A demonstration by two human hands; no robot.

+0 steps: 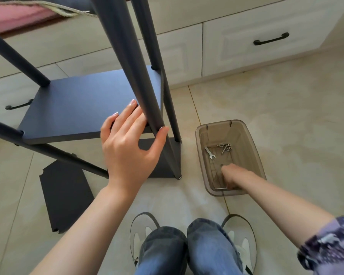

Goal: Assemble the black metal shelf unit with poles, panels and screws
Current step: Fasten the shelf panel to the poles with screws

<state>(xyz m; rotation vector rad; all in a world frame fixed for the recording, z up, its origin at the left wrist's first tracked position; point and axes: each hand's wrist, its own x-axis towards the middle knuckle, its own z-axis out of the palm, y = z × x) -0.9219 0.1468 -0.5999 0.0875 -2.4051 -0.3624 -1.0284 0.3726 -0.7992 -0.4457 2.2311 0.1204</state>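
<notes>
While the left hand rests loosely open against a stiff, smooth pole, the right hand reaches into the bin; its fingers' state cannot be told.

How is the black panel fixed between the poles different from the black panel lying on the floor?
The fixed panel sits raised, held at its corners by poles; the loose panel lies flat on the floor tiles, attached to nothing. The left hand touches the fixed panel; nothing touches the loose panel. Both are dark, matte and rectangular.

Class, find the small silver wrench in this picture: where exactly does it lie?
The wrench lies inside the clear tub, right of the shelf frame, beside the loose screws and beyond the right hand.
</notes>
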